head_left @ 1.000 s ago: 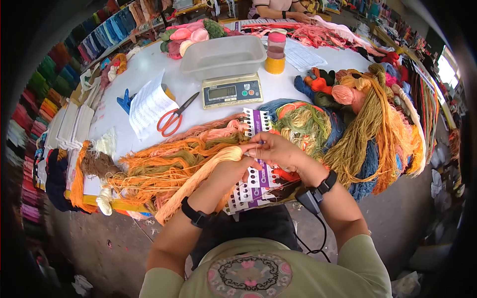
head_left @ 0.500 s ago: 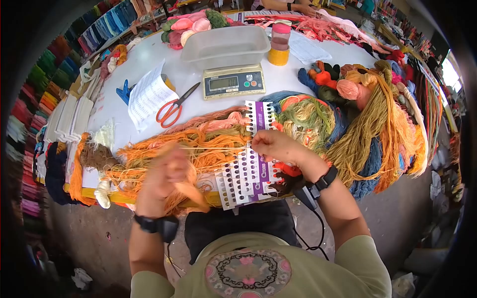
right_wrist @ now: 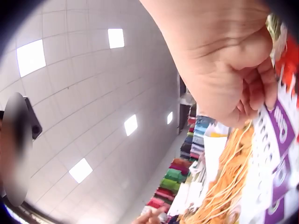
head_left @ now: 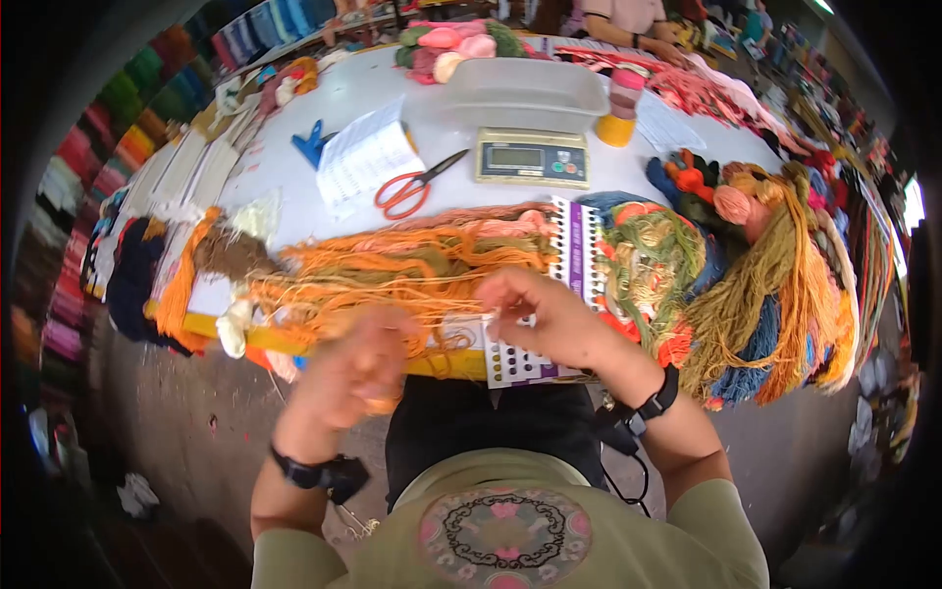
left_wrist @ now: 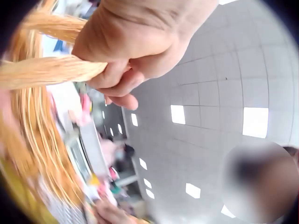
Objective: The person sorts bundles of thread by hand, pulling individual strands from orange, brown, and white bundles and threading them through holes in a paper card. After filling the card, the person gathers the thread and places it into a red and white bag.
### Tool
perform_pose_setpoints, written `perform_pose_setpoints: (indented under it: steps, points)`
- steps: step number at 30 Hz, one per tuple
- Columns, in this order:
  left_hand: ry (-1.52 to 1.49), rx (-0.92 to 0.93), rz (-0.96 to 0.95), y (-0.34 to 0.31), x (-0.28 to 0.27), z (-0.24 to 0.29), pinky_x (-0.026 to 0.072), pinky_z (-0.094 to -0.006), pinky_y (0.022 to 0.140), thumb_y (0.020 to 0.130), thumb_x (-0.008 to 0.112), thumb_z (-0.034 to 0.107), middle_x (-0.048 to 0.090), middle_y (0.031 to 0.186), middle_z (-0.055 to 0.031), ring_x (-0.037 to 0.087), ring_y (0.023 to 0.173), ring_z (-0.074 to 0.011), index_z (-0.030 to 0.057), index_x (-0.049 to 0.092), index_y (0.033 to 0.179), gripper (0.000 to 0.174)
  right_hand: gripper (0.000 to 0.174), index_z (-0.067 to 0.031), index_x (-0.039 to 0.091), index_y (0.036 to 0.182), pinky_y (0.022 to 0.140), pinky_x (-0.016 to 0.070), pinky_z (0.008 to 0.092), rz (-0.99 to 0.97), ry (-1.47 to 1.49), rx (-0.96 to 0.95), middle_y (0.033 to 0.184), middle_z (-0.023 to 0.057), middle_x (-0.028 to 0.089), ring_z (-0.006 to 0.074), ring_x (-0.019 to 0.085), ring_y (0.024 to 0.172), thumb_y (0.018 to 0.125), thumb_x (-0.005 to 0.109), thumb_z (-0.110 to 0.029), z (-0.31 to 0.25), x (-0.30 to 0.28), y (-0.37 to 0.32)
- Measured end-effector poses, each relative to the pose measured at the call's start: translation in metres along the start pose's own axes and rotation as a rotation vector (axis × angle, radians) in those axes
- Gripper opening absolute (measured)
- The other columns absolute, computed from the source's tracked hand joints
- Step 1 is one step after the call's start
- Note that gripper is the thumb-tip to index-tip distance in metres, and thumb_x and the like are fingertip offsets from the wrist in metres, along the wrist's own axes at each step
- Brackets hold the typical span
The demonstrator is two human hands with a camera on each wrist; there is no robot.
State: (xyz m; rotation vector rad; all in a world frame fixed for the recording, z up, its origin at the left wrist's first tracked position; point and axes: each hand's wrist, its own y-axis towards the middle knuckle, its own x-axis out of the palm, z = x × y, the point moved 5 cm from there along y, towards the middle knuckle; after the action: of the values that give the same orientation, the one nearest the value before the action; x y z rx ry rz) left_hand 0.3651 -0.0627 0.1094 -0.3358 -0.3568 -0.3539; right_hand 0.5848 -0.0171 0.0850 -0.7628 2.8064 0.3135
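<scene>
My left hand (head_left: 365, 368) is blurred over the front left of the table, its fingers curled round a skein of pale peach thread (left_wrist: 51, 72). In the left wrist view the skein's loops run out from the fist to the left. My right hand (head_left: 549, 319) is over the white and purple thread cards (head_left: 520, 365) with a row of holes, fingers bent and their tips right at a card's edge (right_wrist: 280, 126). Pale strands cross the orange thread (head_left: 392, 265) toward its fingertips; I cannot tell what they pinch. A black band circles each wrist.
Red-handled scissors (head_left: 417, 187), a paper sheet (head_left: 365, 157), and a blue clip (head_left: 312, 143) are behind the thread. A scale (head_left: 533, 158) and clear tub (head_left: 525, 93) stand farther back. Coloured skeins (head_left: 756, 285) heap at right. Another person (head_left: 633, 20) sits across the table.
My left hand has pulled away from the right one, leftward and toward my body, with the skein. The right hand has shifted left over the cards. The head view has swung left.
</scene>
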Motion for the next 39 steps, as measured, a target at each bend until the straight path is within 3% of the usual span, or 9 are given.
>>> perform_pose_setpoints:
  steps: [6,10,17,22,28,31,34,36,39]
  points:
    - [-0.01,-0.309,-0.644,-0.021,0.086,-0.02,0.0258,-0.0189,0.039,0.095,0.032,0.065,0.058,0.068,-0.0067,0.037,0.043,-0.0052,0.0044,0.057,0.114,0.068,0.049,-0.0073,0.051,0.129,0.101,0.0387,0.0385,-0.28,0.201,-0.235,0.123,0.0127,0.056,0.028,0.052,0.116,0.082,0.06,-0.019,-0.028,0.075,0.01]
    - [0.126,-0.228,-0.608,-0.038,0.069,-0.018,0.0269,-0.019,0.04,0.095,0.03,0.066,0.057,0.065,-0.0061,0.038,0.043,-0.0051,0.0029,0.058,0.112,0.071,0.043,-0.0047,0.054,0.123,0.098,0.0403,0.0364,-0.415,-0.102,-0.261,0.118,0.0119,0.058,0.0268,0.054,0.111,0.081,0.059,-0.01,-0.031,0.076,0.003]
    - [-0.135,-0.285,-0.121,-0.032,0.001,-0.026,0.0284,-0.0191,0.036,0.096,0.036,0.061,0.061,0.067,-0.0101,0.044,0.043,-0.0078,0.0009,0.062,0.101,0.065,0.012,-0.003,0.051,0.103,0.081,0.0433,0.0253,0.044,0.043,-0.357,0.096,0.0024,0.055,0.0103,0.053,0.092,0.091,0.051,-0.003,-0.063,0.051,0.015]
    - [0.528,-0.643,-0.603,-0.067,0.03,-0.017,0.0317,-0.0188,0.038,0.098,0.049,0.035,0.068,0.098,-0.0134,0.054,0.049,-0.0072,0.0023,0.049,0.13,0.046,0.013,-0.0064,0.05,0.106,0.075,0.0432,0.0219,-0.37,0.34,-0.067,0.095,-0.002,0.053,0.0044,0.051,0.086,0.094,0.056,-0.006,-0.039,0.086,0.019]
    - [0.586,0.515,-0.359,-0.086,0.067,0.08,0.0505,-0.0253,0.058,0.094,0.058,0.034,0.048,0.138,-0.0203,0.068,0.08,-0.0178,0.008,0.035,0.146,0.063,0.029,-0.0073,0.058,0.113,0.068,0.0451,0.0234,-0.42,0.408,-0.044,0.091,-0.0023,0.061,0.0049,0.052,0.08,0.095,0.059,-0.03,-0.036,0.11,-0.008]
    - [1.502,1.133,-0.081,-0.099,0.062,0.108,0.0493,-0.035,0.091,0.088,0.062,0.019,0.042,0.144,-0.0161,0.067,0.096,-0.028,0.0077,0.045,0.14,0.056,0.034,-0.0058,0.057,0.119,0.073,0.0481,0.0258,-0.362,0.203,-0.094,0.094,0.0014,0.065,0.0086,0.058,0.081,0.097,0.057,-0.032,-0.032,0.116,-0.01]
    - [2.01,1.003,0.195,-0.088,0.043,0.097,0.05,-0.0345,0.089,0.085,0.065,0.013,0.04,0.146,-0.016,0.065,0.103,-0.0324,0.0084,0.048,0.138,0.056,0.031,-0.0056,0.057,0.119,0.074,0.0497,0.0281,-0.253,0.105,-0.121,0.095,0.0043,0.066,0.0125,0.062,0.079,0.096,0.057,-0.027,-0.067,0.1,-0.016]
    - [2.051,-0.041,0.173,-0.069,0.01,0.076,0.051,-0.0326,0.086,0.086,0.063,0.008,0.048,0.14,-0.0158,0.064,0.106,-0.0282,0.0082,0.052,0.133,0.049,0.029,-0.0064,0.058,0.118,0.075,0.0504,0.0295,-0.176,0.045,-0.143,0.096,0.0058,0.066,0.0156,0.064,0.077,0.096,0.058,-0.024,-0.074,0.094,-0.013]
    - [1.18,-0.536,-0.406,-0.074,0.001,0.037,0.0519,-0.0331,0.086,0.09,0.06,0.006,0.065,0.113,-0.01,0.066,0.099,-0.0216,0.0079,0.057,0.127,0.037,0.019,-0.0099,0.063,0.109,0.074,0.0514,0.0331,-0.119,-0.119,-0.253,0.096,0.0085,0.067,0.0282,0.066,0.08,0.092,0.059,-0.017,-0.078,0.092,-0.009]
